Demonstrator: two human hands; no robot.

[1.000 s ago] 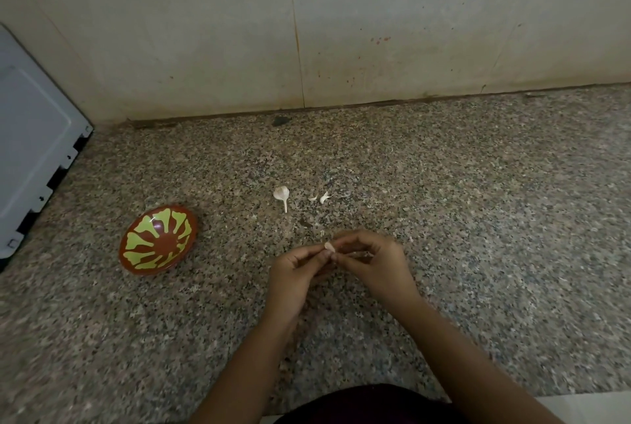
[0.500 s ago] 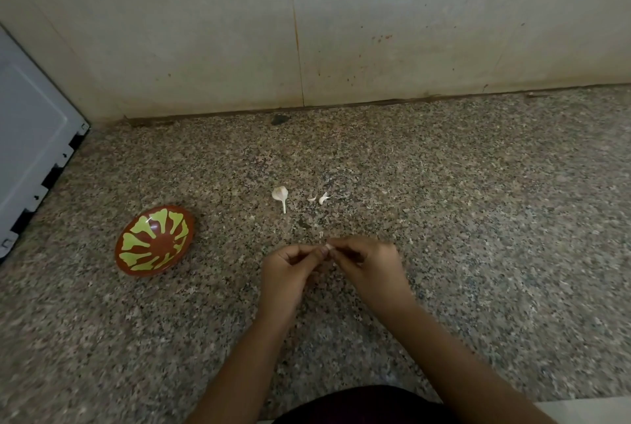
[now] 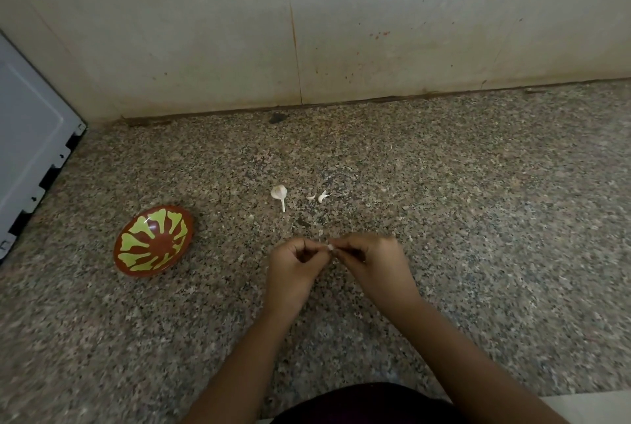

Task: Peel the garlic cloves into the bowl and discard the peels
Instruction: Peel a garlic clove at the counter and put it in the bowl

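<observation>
While I watched, not much changed from a moment before; both hands stayed in the same spot, to the right of the bowl (image 3: 153, 242), and kept working at one small garlic clove (image 3: 329, 247); the white bit showing between the fingertips looked smaller than before. The left hand (image 3: 295, 270) pinched the clove with curled fingers; the right hand (image 3: 372, 261) pinched it from the other side, fingers curled too. I think this meant the skin was still coming off and the clove was not ready to drop in yet; the bowl held nothing I could see. The bowl was round and shiny, brown-red with yellow-green leaf shapes spreading out from the middle. Right of the bowl and closer to the wall than the hands lay a white garlic piece (image 3: 279, 194) with a thin stalk; further right of the bowl lay two tiny curled peels (image 3: 321, 197), dry and papery-looking. The counter (image 3: 478, 218) under the bowl was hard, speckled stone, grey and brown.
</observation>
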